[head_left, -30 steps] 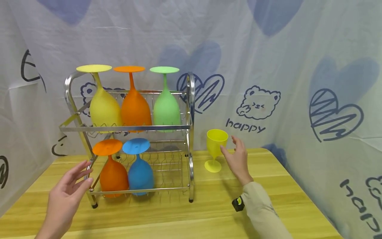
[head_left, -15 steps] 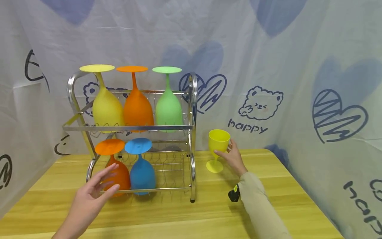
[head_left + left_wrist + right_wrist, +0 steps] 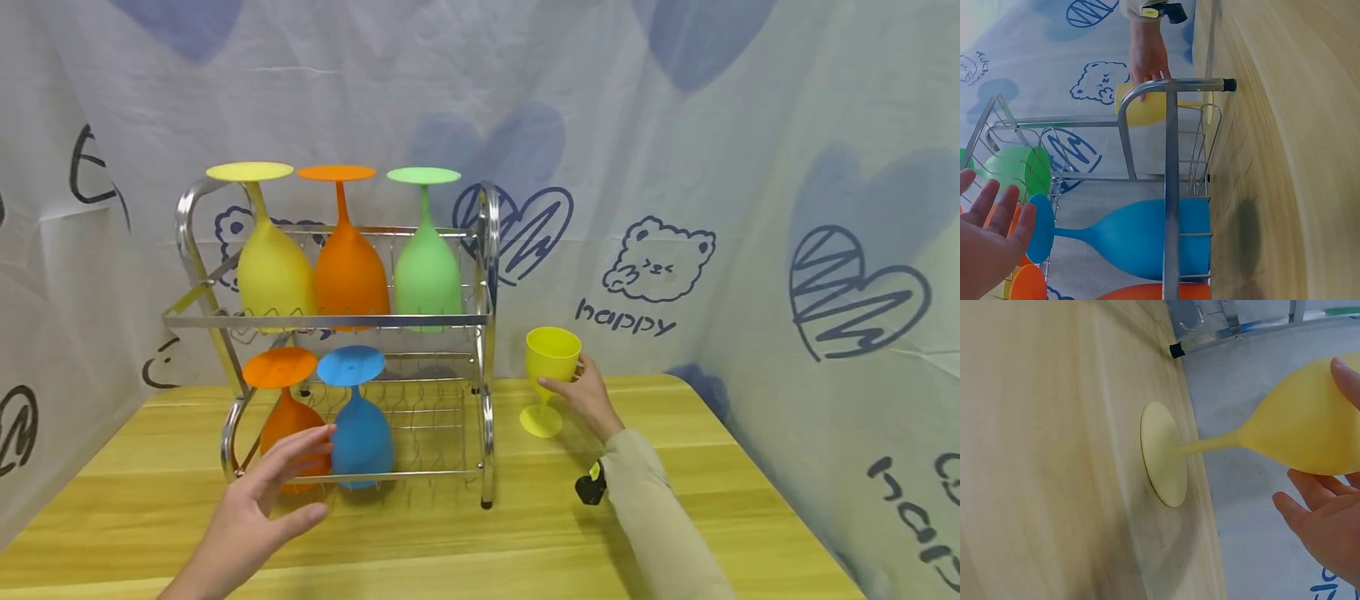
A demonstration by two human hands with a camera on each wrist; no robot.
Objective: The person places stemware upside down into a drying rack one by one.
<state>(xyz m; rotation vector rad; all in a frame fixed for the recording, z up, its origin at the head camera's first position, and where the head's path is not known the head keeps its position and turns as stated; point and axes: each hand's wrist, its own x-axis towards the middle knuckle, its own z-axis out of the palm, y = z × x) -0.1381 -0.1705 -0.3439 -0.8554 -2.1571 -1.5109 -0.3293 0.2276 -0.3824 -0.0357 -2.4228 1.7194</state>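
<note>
My right hand grips the bowl of a yellow goblet, thumb on one side and fingers on the other. The goblet is upright, its round foot at the wooden tabletop. My left hand hangs in front of the rack with fingers spread and holds nothing. Nearest to it are an upside-down blue goblet and an upside-down orange goblet on the lower tier. In the left wrist view the blue goblet lies beyond the left fingers.
A two-tier metal rack stands left of the yellow goblet. Its upper tier bears upside-down yellow, orange and green goblets. A printed curtain closes off the back and sides of the wooden table.
My right hand has moved left to the yellow goblet and taken hold of its bowl. My left hand has moved right, from beside the rack to in front of its lower tier.
</note>
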